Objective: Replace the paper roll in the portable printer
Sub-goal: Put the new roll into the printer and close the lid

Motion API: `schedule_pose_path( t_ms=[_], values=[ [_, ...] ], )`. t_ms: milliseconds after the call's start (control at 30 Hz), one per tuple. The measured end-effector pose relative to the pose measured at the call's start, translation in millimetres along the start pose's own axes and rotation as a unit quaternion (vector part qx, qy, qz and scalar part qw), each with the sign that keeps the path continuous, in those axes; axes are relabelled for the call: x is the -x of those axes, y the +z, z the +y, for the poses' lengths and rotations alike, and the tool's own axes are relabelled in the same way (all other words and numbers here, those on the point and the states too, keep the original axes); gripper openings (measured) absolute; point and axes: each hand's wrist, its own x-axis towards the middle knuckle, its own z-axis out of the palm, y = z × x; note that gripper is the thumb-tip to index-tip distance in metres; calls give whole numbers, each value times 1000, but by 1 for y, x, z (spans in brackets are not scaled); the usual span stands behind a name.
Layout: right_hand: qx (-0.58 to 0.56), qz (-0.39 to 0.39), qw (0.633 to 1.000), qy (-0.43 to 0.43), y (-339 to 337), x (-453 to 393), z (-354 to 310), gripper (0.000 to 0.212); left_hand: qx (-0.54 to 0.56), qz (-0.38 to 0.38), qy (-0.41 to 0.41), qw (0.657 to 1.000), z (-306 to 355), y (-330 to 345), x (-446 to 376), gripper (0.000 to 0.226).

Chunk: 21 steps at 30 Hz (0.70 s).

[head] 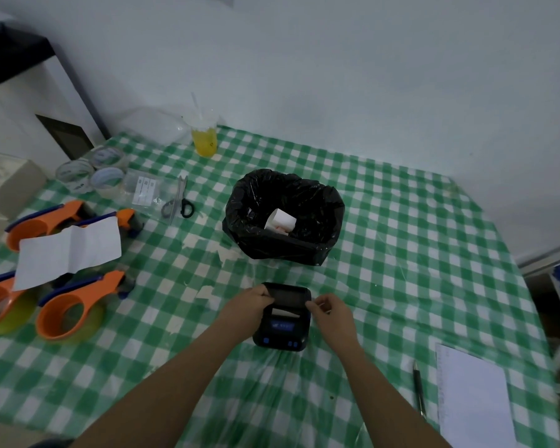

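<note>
A small black portable printer with blue buttons lies on the checked tablecloth near the front middle. Its lid is tilted up at the far end, and white paper shows in the bay under it. My left hand grips the lid's left edge. On the right side of the lid, my right hand pinches its corner with curled fingers. A white paper roll lies inside the black bin bag behind the printer.
Three orange tape dispensers and a white sheet crowd the left side. Tape rolls, scissors and a yellow drink cup sit at the back. A pen and notepad lie at the front right.
</note>
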Motion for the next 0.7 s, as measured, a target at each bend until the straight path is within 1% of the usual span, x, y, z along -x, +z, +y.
schedule_pose_path(
  t_ms=[100,167,333,433,567,600,667,700],
  values=[
    [63,-74,995,31,-5,-9,2,24,21,7,-18,1000,1,-4,-3,35],
    [86,-105,990,49,-7,-15,0,28,38,3,-35,999,0,-8,-9,32],
    [175,-145,973,44,-14,-27,-17,27,56,-34,-60,996,-3,-19,-23,25],
    [197,-165,965,55,-15,-34,-24,35,52,-51,-72,995,-2,-22,-32,22],
    [262,-174,947,60,-14,-37,-30,46,30,-69,-67,995,1,-22,-37,20],
    [276,-178,943,58,-13,-38,-33,45,30,-74,-68,995,0,-22,-38,20],
    [316,-188,929,48,-11,-39,-39,31,34,-83,-70,994,1,-23,-40,19],
    [339,-193,920,43,-10,-40,-42,30,36,-88,-73,993,1,-24,-42,19]
  ],
)
